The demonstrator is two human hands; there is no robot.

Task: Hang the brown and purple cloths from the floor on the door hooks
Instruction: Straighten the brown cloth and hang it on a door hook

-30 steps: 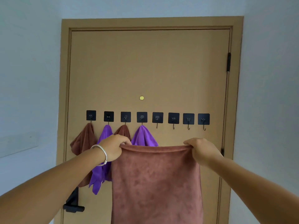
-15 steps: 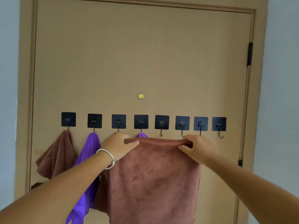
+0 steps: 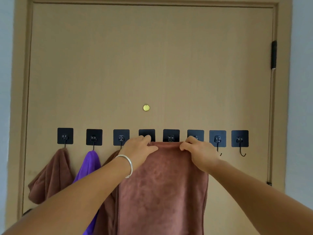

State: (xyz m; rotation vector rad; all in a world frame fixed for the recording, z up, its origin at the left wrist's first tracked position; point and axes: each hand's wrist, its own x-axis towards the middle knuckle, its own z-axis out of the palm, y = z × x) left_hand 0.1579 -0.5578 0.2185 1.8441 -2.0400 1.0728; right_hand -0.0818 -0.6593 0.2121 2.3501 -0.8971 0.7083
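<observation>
I hold a brown cloth (image 3: pixel 162 189) by its top edge against the tan door (image 3: pixel 152 56). My left hand (image 3: pixel 138 148) pinches the edge left of the fifth black hook (image 3: pixel 171 136); my right hand (image 3: pixel 199 151) pinches it to the right, so the edge sits just under that hook's pad. Another brown cloth (image 3: pixel 50 175) hangs on the first hook (image 3: pixel 65 136), a purple cloth (image 3: pixel 89 164) on the second (image 3: pixel 94 137), and a brown cloth (image 3: pixel 108 209) on the third (image 3: pixel 121 137). The held cloth hides whatever hangs on the fourth hook.
Two hooks at the right (image 3: pixel 217 139) (image 3: pixel 240 141) are bare. A brass peephole (image 3: pixel 146 107) sits above the row. The door frame (image 3: pixel 281 99) and hinge (image 3: pixel 273 55) are at the right, with pale walls on both sides.
The view has moved closer to the door. Both hands have drawn together along the cloth's top edge and raised it from below the hooks to the fifth hook's level.
</observation>
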